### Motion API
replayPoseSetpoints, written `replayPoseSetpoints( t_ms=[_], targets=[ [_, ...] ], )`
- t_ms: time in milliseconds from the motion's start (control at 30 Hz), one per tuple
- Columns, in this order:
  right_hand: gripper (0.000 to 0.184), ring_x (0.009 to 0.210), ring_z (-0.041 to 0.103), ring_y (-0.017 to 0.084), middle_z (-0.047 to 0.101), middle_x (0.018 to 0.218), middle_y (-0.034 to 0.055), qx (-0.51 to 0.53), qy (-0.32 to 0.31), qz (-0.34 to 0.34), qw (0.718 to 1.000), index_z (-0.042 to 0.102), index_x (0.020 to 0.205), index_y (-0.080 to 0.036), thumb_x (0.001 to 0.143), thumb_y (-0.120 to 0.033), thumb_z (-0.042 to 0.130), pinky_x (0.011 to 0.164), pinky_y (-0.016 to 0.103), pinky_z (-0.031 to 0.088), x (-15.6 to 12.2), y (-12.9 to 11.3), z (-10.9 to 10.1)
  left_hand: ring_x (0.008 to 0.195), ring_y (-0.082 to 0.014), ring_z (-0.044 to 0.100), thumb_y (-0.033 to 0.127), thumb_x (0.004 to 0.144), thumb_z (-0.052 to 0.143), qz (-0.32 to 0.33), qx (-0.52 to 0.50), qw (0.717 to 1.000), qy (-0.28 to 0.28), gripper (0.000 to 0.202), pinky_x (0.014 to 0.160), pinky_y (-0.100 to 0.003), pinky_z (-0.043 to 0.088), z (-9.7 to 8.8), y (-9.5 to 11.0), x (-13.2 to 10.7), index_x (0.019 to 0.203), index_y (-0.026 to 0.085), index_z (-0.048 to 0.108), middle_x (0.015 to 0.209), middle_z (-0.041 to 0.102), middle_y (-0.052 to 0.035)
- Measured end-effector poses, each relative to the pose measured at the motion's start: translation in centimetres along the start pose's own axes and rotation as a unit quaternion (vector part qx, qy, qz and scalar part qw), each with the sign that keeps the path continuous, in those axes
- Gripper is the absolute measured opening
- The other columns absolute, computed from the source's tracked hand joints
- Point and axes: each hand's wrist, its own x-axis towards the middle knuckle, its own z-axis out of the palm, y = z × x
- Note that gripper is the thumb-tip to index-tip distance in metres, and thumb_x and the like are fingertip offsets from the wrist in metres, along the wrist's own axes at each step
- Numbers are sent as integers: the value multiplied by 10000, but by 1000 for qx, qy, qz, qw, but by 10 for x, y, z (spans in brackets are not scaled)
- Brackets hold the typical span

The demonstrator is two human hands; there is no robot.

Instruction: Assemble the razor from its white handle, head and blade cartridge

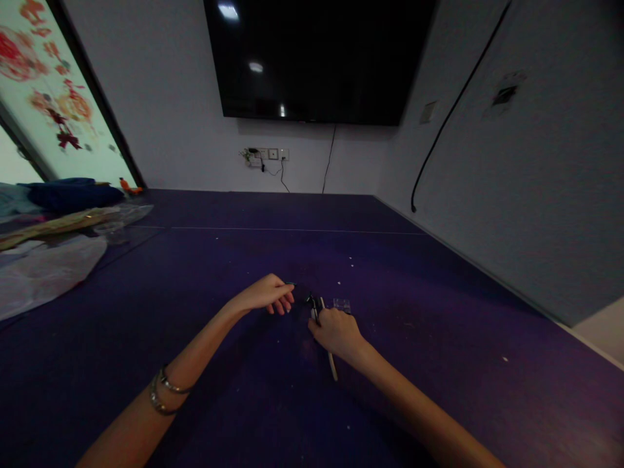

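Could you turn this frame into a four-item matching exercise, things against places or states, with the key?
1. Thin stick
2. Bracelets
3. Small plastic piece
4. Television

A. Mounted on the wall, screen dark
B. See-through, just beyond the right hand
C. Pale, showing on both sides of the right hand
D. Around the left forearm

Pairs: 1-C, 2-D, 3-B, 4-A
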Motion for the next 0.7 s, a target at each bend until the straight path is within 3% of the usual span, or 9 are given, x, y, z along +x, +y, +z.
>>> replayPoseSetpoints(
  t_ms=[167, 500, 700],
  targets=[
    [427, 866, 661, 299, 689, 923, 200, -16, -10, -7, 1000, 684, 936, -90, 853, -350, 356, 702, 389, 493, 7, -5, -2, 603, -163, 640, 474, 812, 430, 6, -3, 999, 38, 439, 490, -237, 417, -9, -1, 1, 798, 87, 635, 791, 701, -128],
    [389, 910, 651, 313, 675, 999, 210, -43, -70, -23, 996, 676, 994, -101, 831, -351, 427, 716, 403, 506, 17, -17, 1, 579, -149, 627, 431, 816, 423, 4, -8, 999, 44, 400, 478, -228, 412, -12, -1, 1, 791, 87, 625, 776, 692, -122],
    [387, 901, 654, 311, 678, 984, 207, -48, -65, -23, 996, 678, 983, -94, 843, -348, 421, 718, 397, 508, 17, -17, 4, 581, -155, 626, 437, 798, 437, -4, -6, 999, 51, 403, 495, -243, 416, -11, 0, 0, 792, 84, 631, 770, 693, -122]
  ],
)
